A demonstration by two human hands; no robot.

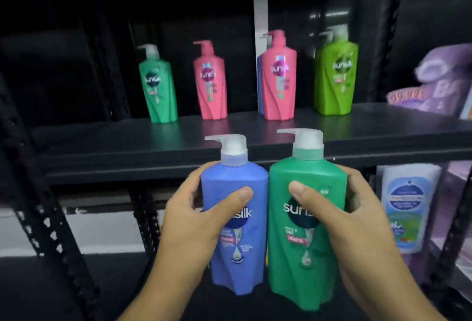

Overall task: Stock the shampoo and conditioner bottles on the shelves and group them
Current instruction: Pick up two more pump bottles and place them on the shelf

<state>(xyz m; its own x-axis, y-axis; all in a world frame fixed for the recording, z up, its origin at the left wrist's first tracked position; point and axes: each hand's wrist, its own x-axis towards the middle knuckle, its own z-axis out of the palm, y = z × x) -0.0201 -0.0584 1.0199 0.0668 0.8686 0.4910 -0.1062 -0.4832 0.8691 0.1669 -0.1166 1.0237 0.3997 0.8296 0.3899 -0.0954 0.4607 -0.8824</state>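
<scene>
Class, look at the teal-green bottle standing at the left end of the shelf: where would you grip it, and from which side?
Grip the teal-green bottle around its wide body, coming from the front with thumb and fingers on opposite sides. It stands upright with open shelf on both sides, so nothing blocks a wrap grip. The thin pump neck probably gives poorer control.

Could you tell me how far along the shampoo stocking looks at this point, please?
Partly done. Four bottles already stand along the shelf, with a blue one half hidden behind the right pink bottle. In hand: the left hand holds a blue bottle, the right hand a green bottle. Left: shelving both, then grouping colours.
</scene>
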